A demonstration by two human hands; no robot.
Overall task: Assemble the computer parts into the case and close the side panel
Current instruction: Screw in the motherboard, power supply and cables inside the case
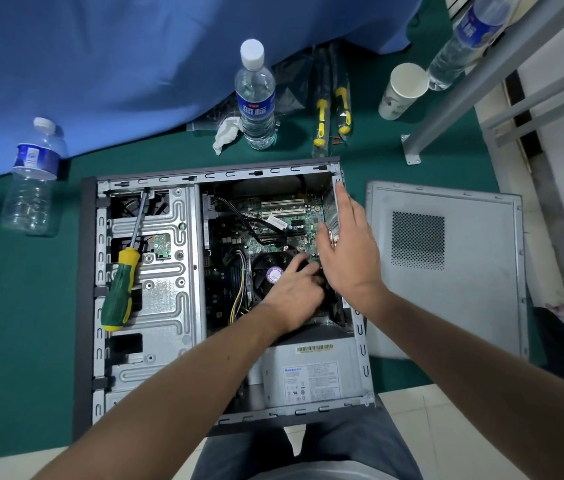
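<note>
Left hand [294, 289] reaches into the open case [360, 344], fingers curled around a dark part beside the cooler fan [270, 271]; right hand [346, 244] hovers flat, fingers straight. Side panel [446, 271] lies alongside.

A green mat [14, 341] covers the floor, with pale floor tiles [422, 431] showing at its near edge. A blue cloth [117, 64] drapes across the far side. A grey metal frame [453, 109] stands at right.
</note>
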